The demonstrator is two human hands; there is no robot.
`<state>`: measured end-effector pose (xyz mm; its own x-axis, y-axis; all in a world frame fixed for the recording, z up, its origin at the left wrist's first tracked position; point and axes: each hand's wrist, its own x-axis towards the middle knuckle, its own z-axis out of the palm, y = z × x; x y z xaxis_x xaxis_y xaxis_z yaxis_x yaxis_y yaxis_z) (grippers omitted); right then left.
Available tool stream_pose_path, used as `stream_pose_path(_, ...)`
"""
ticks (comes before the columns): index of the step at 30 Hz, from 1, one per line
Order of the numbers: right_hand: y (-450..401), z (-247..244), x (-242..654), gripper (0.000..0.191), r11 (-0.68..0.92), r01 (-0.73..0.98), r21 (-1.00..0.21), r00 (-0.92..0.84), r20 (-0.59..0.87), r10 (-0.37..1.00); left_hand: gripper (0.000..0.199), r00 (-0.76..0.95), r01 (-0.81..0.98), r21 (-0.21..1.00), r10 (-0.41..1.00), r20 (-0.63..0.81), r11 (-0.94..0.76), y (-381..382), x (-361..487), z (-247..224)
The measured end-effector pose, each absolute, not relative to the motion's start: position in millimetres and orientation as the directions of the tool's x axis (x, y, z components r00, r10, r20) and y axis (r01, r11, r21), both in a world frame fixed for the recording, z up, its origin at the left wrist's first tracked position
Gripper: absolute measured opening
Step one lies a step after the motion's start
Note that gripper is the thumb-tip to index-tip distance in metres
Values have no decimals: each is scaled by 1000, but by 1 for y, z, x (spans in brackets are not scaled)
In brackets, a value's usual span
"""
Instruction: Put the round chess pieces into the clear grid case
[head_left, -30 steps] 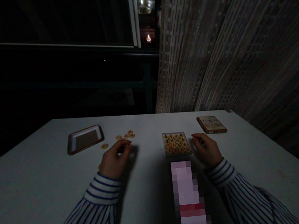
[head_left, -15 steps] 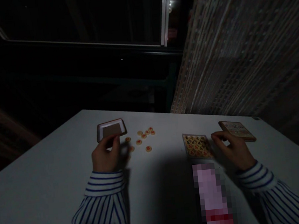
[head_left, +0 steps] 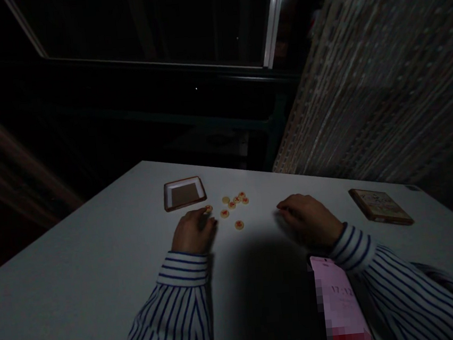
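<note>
Several round Chinese chess pieces (head_left: 237,199) with red characters lie loose on the white table. My left hand (head_left: 190,233) is low beside them, fingers curled and thumb close to the index finger. One piece (head_left: 208,208) shows just past its fingertips; whatever is between them is hidden. To the right, my right hand (head_left: 313,219) points leftward with fingers stretched out, a gap from the loose pieces. Nothing can be seen in it, though its underside is dark. The small tray packed with pieces is out of sight, its place covered by this hand.
A shallow open box lid (head_left: 184,194) lies behind my left hand. At the far right rests a flat decorated box (head_left: 381,206). A phone (head_left: 338,295) with a lit pink screen lies below my right wrist. A bead curtain (head_left: 338,122) hangs behind the table (head_left: 99,267).
My right hand has swung left from beside the tray to over its place. My left hand has lowered and opened its pinch somewhat, nearer the loose pieces. The view has shifted left.
</note>
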<state>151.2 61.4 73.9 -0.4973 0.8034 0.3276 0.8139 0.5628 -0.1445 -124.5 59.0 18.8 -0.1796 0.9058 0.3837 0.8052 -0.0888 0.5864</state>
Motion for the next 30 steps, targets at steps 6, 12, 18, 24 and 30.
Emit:
stream_pose_path(6, 74, 66, 100, 28, 647, 762, -39, -638, 125, 760, 37, -78, 926, 373, 938, 339, -58, 66, -120, 1)
stream_pose_path(12, 75, 64, 63, 29, 664, 748, 6, -663, 42, 747, 34, -52, 955, 296, 963, 265, -30, 70, -113, -2)
stream_pose_path(18, 76, 61, 47, 29, 665, 746, 12, -666, 9, 746, 30, -78, 962, 274, 962, 261, 4, 72, -113, -5)
stream_pose_path(24, 78, 59, 46, 30, 671, 742, -14, -670, 36, 741, 31, -89, 959, 284, 955, 283, 6, 69, -113, -3)
stream_pose_path(30, 79, 63, 54, 30, 662, 749, -26, -661, 41, 749, 34, -62, 903, 415, 922, 382, -111, 65, -112, 6)
